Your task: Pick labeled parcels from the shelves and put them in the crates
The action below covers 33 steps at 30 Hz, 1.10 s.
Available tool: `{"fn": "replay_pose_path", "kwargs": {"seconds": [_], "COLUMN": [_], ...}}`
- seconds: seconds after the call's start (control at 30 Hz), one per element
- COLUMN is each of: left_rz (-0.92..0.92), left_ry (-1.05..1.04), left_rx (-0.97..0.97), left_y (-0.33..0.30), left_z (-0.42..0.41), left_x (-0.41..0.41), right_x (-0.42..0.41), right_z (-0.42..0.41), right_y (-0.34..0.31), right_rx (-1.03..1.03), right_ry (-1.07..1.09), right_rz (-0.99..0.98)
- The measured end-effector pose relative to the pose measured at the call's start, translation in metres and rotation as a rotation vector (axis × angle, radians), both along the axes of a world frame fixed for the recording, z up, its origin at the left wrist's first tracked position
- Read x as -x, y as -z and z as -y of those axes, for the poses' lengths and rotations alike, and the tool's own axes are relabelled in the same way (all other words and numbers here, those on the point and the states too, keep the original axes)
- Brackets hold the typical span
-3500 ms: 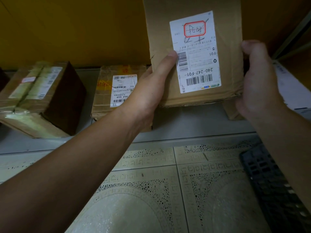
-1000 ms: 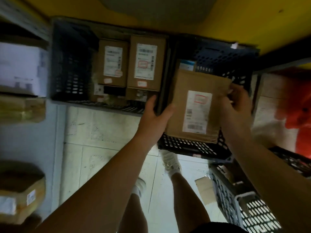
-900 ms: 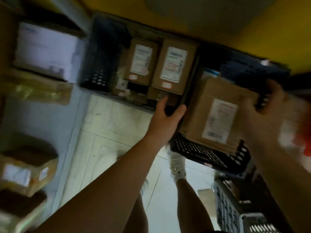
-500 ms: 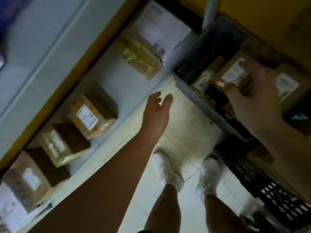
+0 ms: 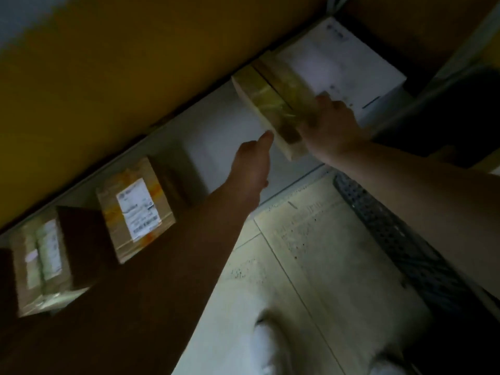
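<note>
As we reach toward the shelf (image 5: pixel 230 125), our right hand (image 5: pixel 331 125) rests on the near end of a flat taped parcel (image 5: pixel 273 104), fingers laid over its top; blur keeps us from telling whether they curl round it. Our left hand (image 5: pixel 253 165) is just short of the parcel's near left corner, fingers extended and holding nothing, fingertip about touching. The parcel's long axis runs away from both hands, toward the yellow wall (image 5: pixel 135 63), so we judge the right hand nearer and the left ready to take the opposite edge. Just beyond the right hand lies a white box (image 5: pixel 338 55). Well to the left of our left arm sit a labelled brown parcel (image 5: pixel 135 209) and another taped carton (image 5: pixel 43 261). Below the right forearm a dark slotted crate (image 5: pixel 392 239) edges pale floor tiles (image 5: pixel 311 266). Lighting is dim.
</note>
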<state>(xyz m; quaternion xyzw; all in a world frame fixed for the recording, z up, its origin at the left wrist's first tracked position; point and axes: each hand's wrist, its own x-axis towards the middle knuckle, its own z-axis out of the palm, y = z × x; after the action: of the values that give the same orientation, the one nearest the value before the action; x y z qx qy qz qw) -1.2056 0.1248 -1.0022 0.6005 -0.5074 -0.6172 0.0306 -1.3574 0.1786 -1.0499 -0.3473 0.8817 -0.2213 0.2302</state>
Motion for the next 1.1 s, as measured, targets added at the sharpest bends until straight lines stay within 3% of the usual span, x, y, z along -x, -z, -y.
{"fn": "replay_pose_path", "kwargs": {"seconds": [0.1, 0.2, 0.33, 0.43, 0.67, 0.73, 0.83, 0.93, 1.1], "left_rz": [-0.137, -0.204, -0.246, -0.431, -0.818, -0.839, -0.771, -0.707, -0.609], "left_ry": [-0.010, 0.011, -0.016, -0.114, -0.334, -0.379, -0.400, -0.233, -0.078], "left_rx": [-0.017, -0.028, 0.007, -0.076, -0.240, -0.144, 0.064, 0.224, 0.291], "left_y": [0.041, 0.075, 0.116, 0.129, 0.145, 0.146, 0.140, 0.126, 0.118], "left_z": [0.022, 0.038, 0.054, 0.062, 0.074, 0.073, 0.076, 0.074, 0.058], "left_x": [0.032, 0.047, 0.039, 0.011, -0.076, -0.089, -0.100, -0.103, -0.100], "right_x": [0.011, 0.019, 0.025, 0.018, -0.036, -0.050, -0.063, -0.073, -0.079], "right_z": [0.023, 0.035, 0.053, 0.061, 0.054, 0.054, 0.055, 0.051, 0.040], "right_y": [0.040, 0.063, 0.068, 0.047, 0.017, 0.023, 0.033, 0.045, 0.059], "right_rx": [-0.073, -0.025, 0.167, 0.323, 0.365, 0.335, 0.395, 0.450, 0.548], "right_ry": [-0.004, -0.012, 0.110, 0.114, -0.212, -0.316, -0.297, -0.282, -0.219], "right_rz": [-0.253, -0.334, -0.073, 0.200, 0.516, 0.562, 0.638, 0.690, 0.757]}}
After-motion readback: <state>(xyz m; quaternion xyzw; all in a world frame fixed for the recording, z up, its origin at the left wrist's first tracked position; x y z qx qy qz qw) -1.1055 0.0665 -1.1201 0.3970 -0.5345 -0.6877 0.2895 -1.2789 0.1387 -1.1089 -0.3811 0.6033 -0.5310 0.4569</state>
